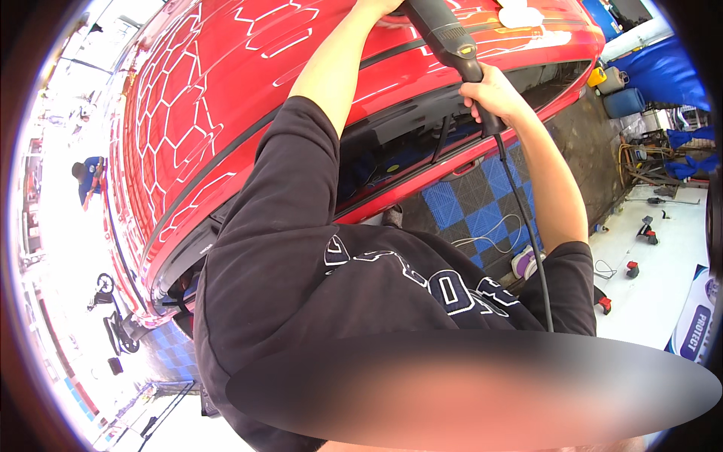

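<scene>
A black corded car polisher [444, 38] lies over the roof of a red car [233, 113], its head running past the top edge. My right hand [495, 96] is wrapped round its rear handle. From the handle's end a dark power cord [525, 218] hangs down across my shirt. My left hand [379, 6] reaches to the front end of the polisher, close to the red roof. Its fingers are cut off by the top edge, so their grip is hidden. On the roof, right of the polisher, there is a white rounded patch or object [520, 13].
Blue and grey floor tiles [493, 192] lie beside the car, with a thin loose cable [489, 237] on them. Containers, including a blue one [623, 103], stand at the right. Red-and-black tools [648, 232] lie on a white surface. Another person [92, 177] is beyond the car, far left.
</scene>
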### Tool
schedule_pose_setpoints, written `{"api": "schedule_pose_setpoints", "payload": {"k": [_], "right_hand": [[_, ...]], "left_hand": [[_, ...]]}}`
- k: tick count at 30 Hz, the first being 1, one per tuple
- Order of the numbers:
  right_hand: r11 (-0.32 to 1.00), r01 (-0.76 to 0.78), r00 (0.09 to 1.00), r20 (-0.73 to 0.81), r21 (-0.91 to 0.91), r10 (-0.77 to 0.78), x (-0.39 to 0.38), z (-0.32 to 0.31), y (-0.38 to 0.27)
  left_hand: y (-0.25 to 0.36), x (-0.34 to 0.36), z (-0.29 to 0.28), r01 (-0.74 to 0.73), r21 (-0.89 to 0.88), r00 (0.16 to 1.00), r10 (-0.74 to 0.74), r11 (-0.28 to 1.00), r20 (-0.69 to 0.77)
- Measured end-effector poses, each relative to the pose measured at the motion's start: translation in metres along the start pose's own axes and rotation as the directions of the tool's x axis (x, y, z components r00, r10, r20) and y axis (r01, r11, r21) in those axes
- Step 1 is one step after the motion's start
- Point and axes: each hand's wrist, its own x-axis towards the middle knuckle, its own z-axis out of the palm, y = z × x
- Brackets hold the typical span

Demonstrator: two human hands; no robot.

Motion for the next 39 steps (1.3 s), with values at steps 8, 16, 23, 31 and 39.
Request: {"api": "schedule_pose_setpoints", "payload": {"k": [8,16,23,31,39], "right_hand": [[0.998,0.019,0.998,0.058,-0.063,-0.016,-0.01,0.037,-0.017],[0.986,0.116,0.98,0.177,-0.12,-0.094,-0.032,0.091,-0.043],[0.982,0.145,0.951,0.291,-0.121,-0.105,-0.038,0.136,-0.064],[0.964,0.218,0.898,0.418,-0.152,-0.137,-0.035,0.206,-0.092],[0.968,0.236,0.785,0.604,-0.082,-0.141,-0.044,0.277,-0.137]], "left_hand": [[0.019,-0.041,-0.061,0.034,0.137,0.997,-0.025,0.99,-0.066],[0.007,-0.096,-0.134,-0.055,-0.05,0.98,0.044,0.997,-0.195],[0.014,-0.137,-0.203,-0.018,-0.1,0.987,0.002,0.995,-0.159],[0.021,-0.202,-0.301,0.043,0.011,0.94,-0.037,0.999,-0.34],[0.047,-0.265,-0.391,0.194,-0.066,0.852,-0.201,0.979,-0.483]]}}
